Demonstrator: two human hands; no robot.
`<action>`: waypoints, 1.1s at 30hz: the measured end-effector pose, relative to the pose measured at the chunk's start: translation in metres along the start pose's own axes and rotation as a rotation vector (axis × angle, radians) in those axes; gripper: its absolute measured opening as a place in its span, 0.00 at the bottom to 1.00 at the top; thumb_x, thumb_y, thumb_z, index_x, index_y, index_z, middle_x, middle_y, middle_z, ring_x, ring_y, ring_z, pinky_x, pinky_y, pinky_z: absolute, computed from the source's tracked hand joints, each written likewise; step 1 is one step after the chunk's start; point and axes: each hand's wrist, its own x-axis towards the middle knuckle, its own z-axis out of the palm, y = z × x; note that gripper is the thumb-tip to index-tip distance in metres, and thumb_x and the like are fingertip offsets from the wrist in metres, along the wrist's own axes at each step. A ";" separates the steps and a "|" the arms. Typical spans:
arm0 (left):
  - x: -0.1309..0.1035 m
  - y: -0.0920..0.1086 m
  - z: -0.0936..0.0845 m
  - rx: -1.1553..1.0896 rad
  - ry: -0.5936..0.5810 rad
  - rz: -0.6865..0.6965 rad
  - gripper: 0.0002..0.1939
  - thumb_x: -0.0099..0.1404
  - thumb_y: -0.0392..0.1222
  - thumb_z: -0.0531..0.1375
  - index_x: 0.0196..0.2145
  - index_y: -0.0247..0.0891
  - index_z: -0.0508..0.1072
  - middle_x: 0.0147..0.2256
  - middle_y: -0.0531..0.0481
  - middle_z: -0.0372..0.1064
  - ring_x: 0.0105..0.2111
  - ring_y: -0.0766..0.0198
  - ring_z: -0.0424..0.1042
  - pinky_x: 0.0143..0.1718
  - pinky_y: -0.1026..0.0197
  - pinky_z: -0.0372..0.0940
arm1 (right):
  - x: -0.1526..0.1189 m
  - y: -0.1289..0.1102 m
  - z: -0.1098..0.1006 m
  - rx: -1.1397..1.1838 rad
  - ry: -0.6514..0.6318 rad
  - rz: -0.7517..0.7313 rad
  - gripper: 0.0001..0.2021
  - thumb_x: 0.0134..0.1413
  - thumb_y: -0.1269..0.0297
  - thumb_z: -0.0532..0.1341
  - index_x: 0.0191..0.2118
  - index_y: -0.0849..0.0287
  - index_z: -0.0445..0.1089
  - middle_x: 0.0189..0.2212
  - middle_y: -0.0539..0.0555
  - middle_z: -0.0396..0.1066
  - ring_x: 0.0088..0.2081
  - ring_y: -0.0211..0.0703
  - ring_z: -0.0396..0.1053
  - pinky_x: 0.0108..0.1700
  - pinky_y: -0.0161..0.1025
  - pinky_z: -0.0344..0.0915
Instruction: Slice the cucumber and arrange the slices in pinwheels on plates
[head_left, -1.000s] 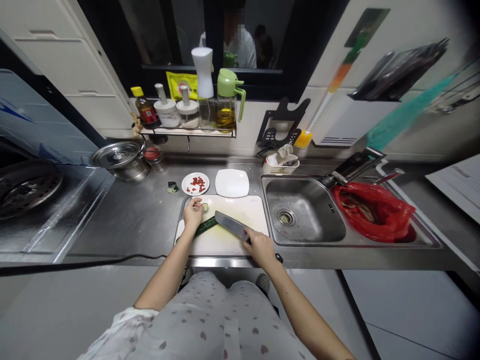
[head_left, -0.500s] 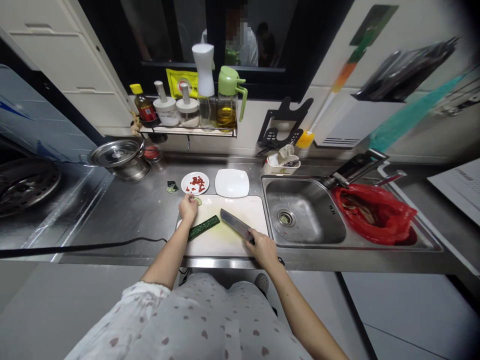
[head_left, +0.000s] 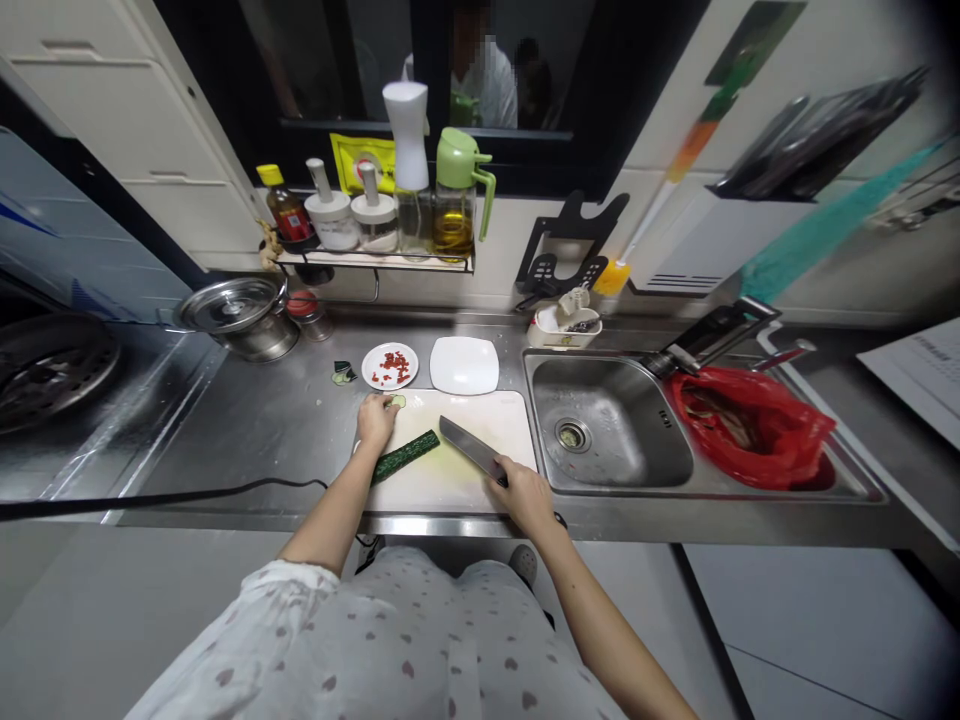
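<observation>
My right hand (head_left: pixel 526 493) is wrapped round the handle of a kitchen knife (head_left: pixel 471 447), its broad blade resting over the cutting board and angled up to the left. At the board's upper left corner, my left hand (head_left: pixel 376 422) has its fingers drawn together at a pale cucumber slice (head_left: pixel 398 401). Part of a dark green cucumber (head_left: pixel 407 456) lies slantwise on the white cutting board (head_left: pixel 510 410); the left wrist is close to its lower end. Behind the board stand a small white plate (head_left: pixel 369 368) with chopped red pieces and a bare white square plate (head_left: pixel 464 365).
A steel sink (head_left: pixel 611 420) and a red plastic bag (head_left: pixel 757 425) are to the right. At the left stand a lidded pot (head_left: pixel 244 318) and a stove (head_left: pixel 56 375). A condiment shelf (head_left: pixel 360 260) hangs behind. Dark-green scraps (head_left: pixel 343 372) lie by the small plate.
My left hand has shifted slightly down and its fingertips are now at the cucumber slice. The knife, the cucumber and my right hand have hardly moved.
</observation>
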 end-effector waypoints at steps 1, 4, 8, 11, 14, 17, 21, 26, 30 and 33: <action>0.000 0.000 0.000 -0.002 -0.001 0.002 0.14 0.61 0.44 0.61 0.43 0.37 0.79 0.42 0.42 0.74 0.41 0.55 0.72 0.45 0.57 0.62 | 0.000 0.000 0.000 0.001 0.002 -0.001 0.19 0.62 0.54 0.56 0.55 0.54 0.67 0.42 0.56 0.77 0.45 0.47 0.73 0.41 0.36 0.60; 0.002 0.000 0.001 -0.001 -0.005 0.003 0.15 0.61 0.44 0.61 0.44 0.37 0.79 0.42 0.42 0.73 0.41 0.55 0.72 0.45 0.57 0.63 | 0.001 0.001 0.001 0.008 0.009 -0.004 0.19 0.62 0.54 0.56 0.55 0.54 0.67 0.42 0.55 0.76 0.45 0.46 0.73 0.41 0.36 0.60; 0.002 -0.001 0.002 0.007 -0.012 0.005 0.16 0.61 0.45 0.61 0.45 0.38 0.79 0.42 0.42 0.73 0.40 0.55 0.72 0.45 0.57 0.63 | 0.001 0.003 0.003 0.016 0.012 -0.001 0.18 0.62 0.55 0.56 0.55 0.54 0.67 0.42 0.55 0.76 0.44 0.46 0.73 0.41 0.36 0.59; 0.002 -0.001 0.003 0.010 -0.013 0.005 0.16 0.61 0.45 0.61 0.45 0.38 0.79 0.42 0.42 0.73 0.40 0.55 0.71 0.45 0.57 0.63 | 0.000 0.004 0.005 0.018 0.012 -0.001 0.18 0.62 0.55 0.56 0.54 0.53 0.67 0.42 0.55 0.76 0.44 0.46 0.73 0.40 0.36 0.59; 0.001 -0.001 0.003 0.016 -0.010 0.004 0.16 0.62 0.45 0.60 0.45 0.38 0.79 0.43 0.41 0.73 0.41 0.55 0.71 0.45 0.57 0.63 | 0.000 0.004 0.007 0.021 0.017 0.004 0.18 0.61 0.54 0.56 0.54 0.53 0.67 0.42 0.54 0.77 0.44 0.46 0.73 0.40 0.35 0.58; 0.001 0.000 0.003 0.008 -0.003 0.003 0.16 0.62 0.45 0.60 0.45 0.38 0.79 0.43 0.41 0.73 0.41 0.55 0.71 0.45 0.56 0.63 | 0.000 0.005 0.007 0.033 0.023 0.008 0.18 0.62 0.55 0.55 0.54 0.53 0.68 0.42 0.54 0.77 0.43 0.46 0.73 0.39 0.35 0.58; 0.000 0.000 0.001 -0.024 0.019 0.007 0.16 0.60 0.45 0.60 0.44 0.38 0.79 0.41 0.42 0.74 0.39 0.55 0.71 0.45 0.57 0.63 | 0.001 0.006 0.007 0.041 0.023 0.007 0.17 0.62 0.55 0.55 0.53 0.53 0.68 0.41 0.54 0.77 0.43 0.45 0.73 0.38 0.35 0.58; -0.006 0.001 -0.006 -0.063 0.054 0.001 0.16 0.59 0.45 0.61 0.44 0.38 0.78 0.40 0.43 0.74 0.39 0.55 0.71 0.45 0.56 0.64 | 0.002 0.006 0.007 0.033 0.031 0.014 0.16 0.62 0.55 0.54 0.52 0.53 0.69 0.41 0.55 0.77 0.42 0.45 0.73 0.38 0.35 0.57; -0.020 0.002 -0.010 -0.135 0.065 0.047 0.16 0.60 0.45 0.60 0.44 0.37 0.78 0.39 0.44 0.73 0.37 0.57 0.72 0.44 0.56 0.65 | 0.003 0.004 0.006 0.032 0.001 0.024 0.17 0.64 0.55 0.51 0.52 0.52 0.69 0.39 0.55 0.77 0.42 0.45 0.73 0.38 0.35 0.57; -0.036 0.004 -0.012 -0.221 0.013 0.154 0.15 0.62 0.45 0.59 0.43 0.37 0.78 0.39 0.45 0.73 0.37 0.58 0.72 0.43 0.57 0.66 | 0.006 0.000 0.006 0.019 -0.020 0.039 0.18 0.65 0.58 0.50 0.55 0.52 0.67 0.39 0.56 0.77 0.42 0.46 0.73 0.38 0.35 0.57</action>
